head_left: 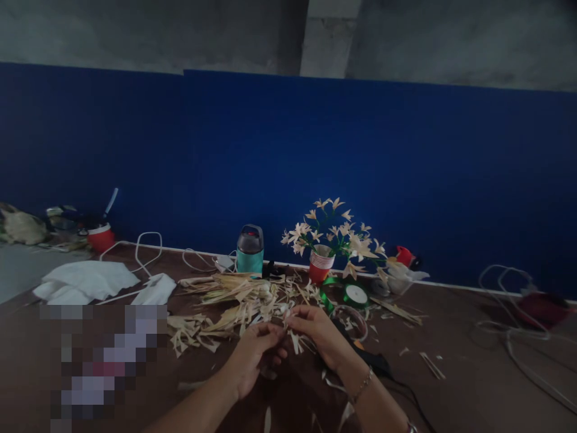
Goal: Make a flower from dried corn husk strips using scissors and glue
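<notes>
Far to the left of the hands, a crumpled white sheet [88, 279] lies on the dark brown desk [460, 385]; a red cup with a slim pale-handled tool in it [101, 240] stands beyond it. Nearer, ahead and to the left of the hands, stands a turquoise container with a dark domed lid [250, 261]. A loose heap of dry straw-coloured husk strips [234, 296] lies just ahead of the left hand [256, 356]. That hand is curled, thumb and forefinger drawn in; whether it grips anything cannot be told. Where the fingertips of both hands meet, a small pale husk-like piece [286, 322] is found, pinched between thumb and forefinger of the right hand [318, 334]. Assessment: the step in hand is fine fingertip work on this piece; the next move calls for a light, steady pinch, as thin dry material would probably split under force. Beyond the right hand, cream star-shaped flowers on green stems [359, 246] rise from stacked red-and-white paper cups [320, 270]. Just ahead and to the right of that hand lies a white-centred spool of green ribbon [356, 294]. A black tool with a cord [379, 362] lies beside the right wrist, partly hidden. Well to the right, a looped white cable [509, 346] is noted.
</notes>
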Action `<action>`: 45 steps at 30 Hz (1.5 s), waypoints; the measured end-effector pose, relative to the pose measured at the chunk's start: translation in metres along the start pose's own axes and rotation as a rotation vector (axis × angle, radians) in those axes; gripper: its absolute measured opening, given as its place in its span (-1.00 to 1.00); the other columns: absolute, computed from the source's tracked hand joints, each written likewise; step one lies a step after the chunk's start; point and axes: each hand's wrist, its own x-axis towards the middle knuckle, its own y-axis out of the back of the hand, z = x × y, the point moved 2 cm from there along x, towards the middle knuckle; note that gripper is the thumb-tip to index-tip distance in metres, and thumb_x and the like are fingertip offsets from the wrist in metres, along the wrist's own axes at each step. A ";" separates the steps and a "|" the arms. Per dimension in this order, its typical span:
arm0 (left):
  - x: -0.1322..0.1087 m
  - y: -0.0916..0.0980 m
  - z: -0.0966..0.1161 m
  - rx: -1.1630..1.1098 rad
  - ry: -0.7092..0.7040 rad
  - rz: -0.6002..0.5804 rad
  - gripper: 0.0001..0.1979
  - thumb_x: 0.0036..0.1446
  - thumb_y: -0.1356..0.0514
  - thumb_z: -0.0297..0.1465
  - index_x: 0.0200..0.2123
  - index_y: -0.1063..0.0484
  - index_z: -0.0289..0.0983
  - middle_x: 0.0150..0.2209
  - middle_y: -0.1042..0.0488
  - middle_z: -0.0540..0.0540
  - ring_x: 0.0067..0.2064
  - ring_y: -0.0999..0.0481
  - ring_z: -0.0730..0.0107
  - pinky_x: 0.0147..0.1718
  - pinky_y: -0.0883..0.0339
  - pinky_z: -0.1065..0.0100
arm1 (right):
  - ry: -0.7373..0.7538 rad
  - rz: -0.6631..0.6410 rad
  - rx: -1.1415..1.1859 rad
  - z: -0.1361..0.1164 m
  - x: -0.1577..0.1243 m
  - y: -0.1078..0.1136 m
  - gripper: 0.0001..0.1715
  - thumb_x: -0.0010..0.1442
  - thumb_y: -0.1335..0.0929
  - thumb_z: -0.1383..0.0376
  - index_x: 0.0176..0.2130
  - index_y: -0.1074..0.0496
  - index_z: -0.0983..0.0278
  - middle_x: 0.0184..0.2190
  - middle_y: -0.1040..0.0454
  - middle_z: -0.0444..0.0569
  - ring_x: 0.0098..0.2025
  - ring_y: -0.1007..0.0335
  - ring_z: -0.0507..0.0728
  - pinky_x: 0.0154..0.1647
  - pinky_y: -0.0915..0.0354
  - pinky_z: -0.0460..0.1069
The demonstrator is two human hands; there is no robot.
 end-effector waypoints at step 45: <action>-0.001 0.001 0.019 0.636 -0.477 -0.025 -0.83 -0.08 -0.19 -0.39 -0.62 -0.52 -0.29 -0.58 -0.42 -0.04 -0.47 -0.37 0.41 -0.45 -0.22 0.45 | 0.002 0.080 -0.136 -0.007 -0.002 -0.004 -0.83 -0.25 -0.44 0.33 -0.50 -0.51 0.31 -0.64 -0.43 -0.17 -0.58 -0.26 -0.01 -0.49 -0.14 -0.10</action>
